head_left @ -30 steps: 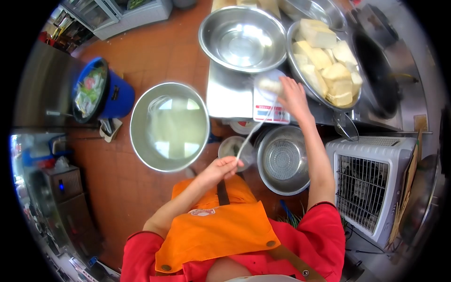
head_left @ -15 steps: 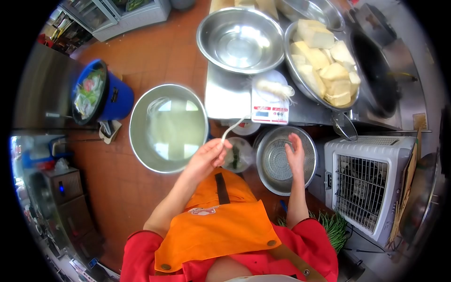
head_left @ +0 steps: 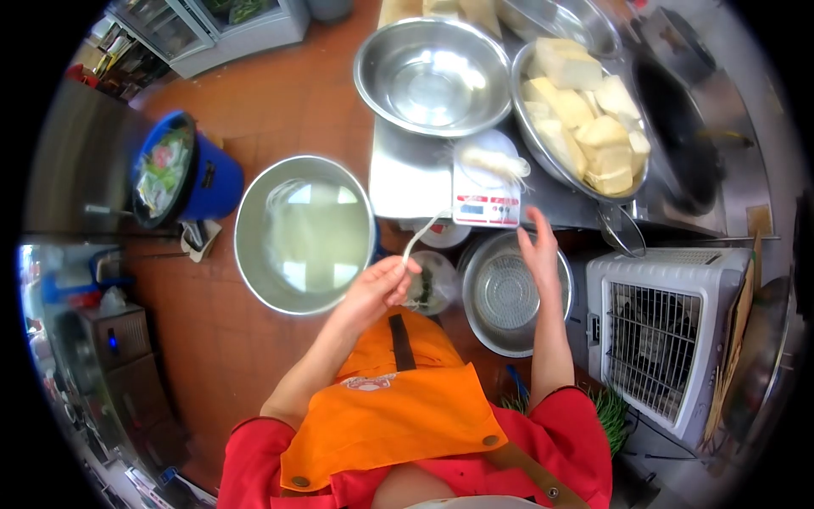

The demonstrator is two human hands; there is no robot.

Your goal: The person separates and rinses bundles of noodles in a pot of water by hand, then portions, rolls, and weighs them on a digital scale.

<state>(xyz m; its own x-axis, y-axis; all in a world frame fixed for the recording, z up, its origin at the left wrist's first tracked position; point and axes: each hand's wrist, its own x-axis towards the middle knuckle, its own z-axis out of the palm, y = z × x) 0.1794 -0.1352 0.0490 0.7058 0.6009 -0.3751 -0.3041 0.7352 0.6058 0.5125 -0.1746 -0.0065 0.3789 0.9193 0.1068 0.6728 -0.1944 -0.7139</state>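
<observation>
My left hand (head_left: 379, 286) is closed in a pinch on a few pale noodles (head_left: 419, 234), whose loose ends point up toward the counter. My right hand (head_left: 541, 250) has its fingers apart and holds nothing. It is just in front of the kitchen scale (head_left: 487, 212), above the rim of a perforated metal colander (head_left: 507, 293). A small bundle of white noodles (head_left: 492, 161) rests on the scale's plate. Left of my left hand stands a large metal pot (head_left: 241, 242) of cloudy water, with pale strands visible near its far side.
On the counter (head_left: 407, 182) are a shiny steel bowl (head_left: 381, 81) and a steel basin (head_left: 527, 127) heaped with pale yellow blocks. A clear container (head_left: 441, 280) sits below the counter edge. A grey crate (head_left: 593, 280) stands right, a blue bin (head_left: 216, 182) left.
My right hand has moved up and slightly right, closer to the scale. My left hand keeps its pinch on the noodles almost in place.
</observation>
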